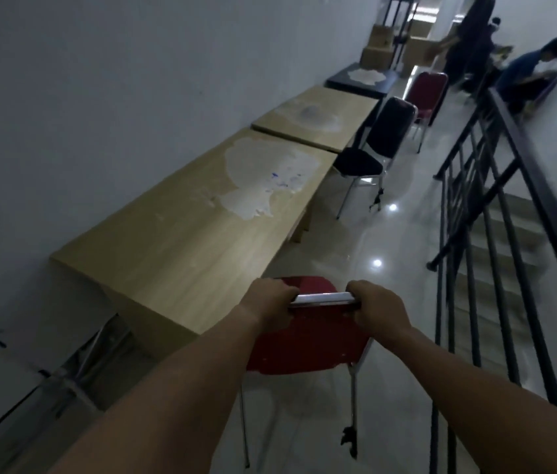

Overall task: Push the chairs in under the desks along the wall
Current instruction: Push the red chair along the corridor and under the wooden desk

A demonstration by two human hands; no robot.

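A red chair (307,340) with a chrome top rail stands in front of me, at the near end of a long wooden desk (181,248) set against the wall. My left hand (270,302) grips the left end of the rail and my right hand (379,309) grips the right end. Farther along, a black chair (384,131) stands pulled out beside a second wooden desk (318,114). Beyond it another red chair (427,92) stands by a dark desk (362,80).
A black stair railing (496,213) runs along the right, with steps going down behind it. The glossy tiled floor (366,241) forms a narrow aisle between desks and railing. Cardboard boxes (378,46) and several people (468,39) are at the far end.
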